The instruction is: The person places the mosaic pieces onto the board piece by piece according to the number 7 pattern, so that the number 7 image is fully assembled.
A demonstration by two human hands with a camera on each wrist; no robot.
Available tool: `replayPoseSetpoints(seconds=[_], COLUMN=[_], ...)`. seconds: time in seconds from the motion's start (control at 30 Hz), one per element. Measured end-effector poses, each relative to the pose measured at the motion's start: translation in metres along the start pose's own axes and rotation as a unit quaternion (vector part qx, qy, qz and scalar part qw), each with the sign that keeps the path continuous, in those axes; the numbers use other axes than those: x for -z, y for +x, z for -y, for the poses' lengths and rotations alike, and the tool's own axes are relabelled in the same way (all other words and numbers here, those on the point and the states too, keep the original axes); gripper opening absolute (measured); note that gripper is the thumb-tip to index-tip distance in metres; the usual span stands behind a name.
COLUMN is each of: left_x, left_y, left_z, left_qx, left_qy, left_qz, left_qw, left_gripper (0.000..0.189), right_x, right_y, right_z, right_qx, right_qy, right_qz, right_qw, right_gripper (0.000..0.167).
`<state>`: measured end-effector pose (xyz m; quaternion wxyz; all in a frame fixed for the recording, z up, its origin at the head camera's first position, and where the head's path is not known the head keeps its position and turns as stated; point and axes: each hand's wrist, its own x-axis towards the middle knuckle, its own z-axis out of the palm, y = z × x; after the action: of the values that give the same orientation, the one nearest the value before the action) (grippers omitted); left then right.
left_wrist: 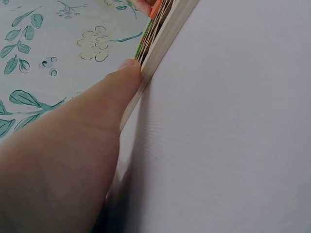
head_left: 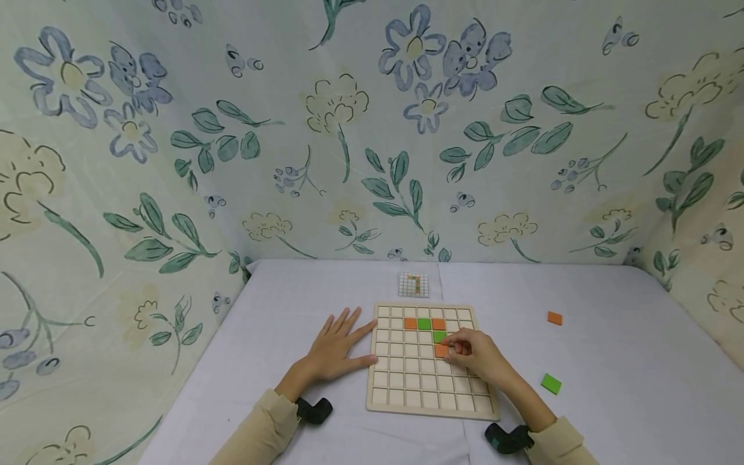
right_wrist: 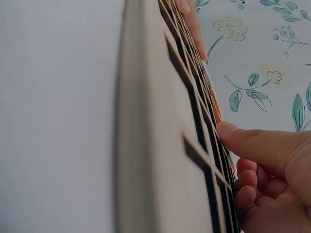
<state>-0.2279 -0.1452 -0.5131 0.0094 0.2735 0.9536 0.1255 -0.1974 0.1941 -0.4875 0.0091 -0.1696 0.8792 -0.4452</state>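
A square wooden grid board (head_left: 401, 411) lies on the white table. Its far row of tiles runs orange tile (head_left: 411, 323), green tile (head_left: 424, 323), orange tile (head_left: 438, 323); below the last sits another green tile (head_left: 438, 337). My right hand (head_left: 479, 355) has its thumb and forefinger at the edges of the nearest orange tile (head_left: 441, 351), which looks flat in its cell. In the right wrist view the thumb (right_wrist: 243, 138) touches orange, other fingers curled. My left hand (head_left: 340, 349) is spread flat, its thumb and forefinger touching the board's left edge.
Right of the board lie a loose orange tile (head_left: 555, 318) and a loose green tile (head_left: 551, 384). Behind the board is a small card (head_left: 413, 285) with a gridded colour pattern. Floral cloth (head_left: 349, 161) hangs at the back and sides.
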Motion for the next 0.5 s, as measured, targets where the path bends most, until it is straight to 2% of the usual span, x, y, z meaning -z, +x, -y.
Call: replayPoseSetpoints(seconds=[0.33,0.5], left_x=[-0.0012,0.0006], left_y=[0.0014,0.0005], left_z=[0.0007,-0.0007], left_qx=[0.003,0.003], left_qy=[0.005,0.001], left_qz=[0.001,0.001], left_qw=[1.0,1.0], left_gripper=[0.082,0.083], right_x=[0.0023,0.0046], right_y=[0.0003,-0.0015], right_z=[0.0027,0.0006], right_qx=[-0.01,-0.028], right_qy=[0.011,0.03], right_qz=[-0.003,-0.009], right_qw=[0.9999,0.9991], right_gripper=[0.023,0.025])
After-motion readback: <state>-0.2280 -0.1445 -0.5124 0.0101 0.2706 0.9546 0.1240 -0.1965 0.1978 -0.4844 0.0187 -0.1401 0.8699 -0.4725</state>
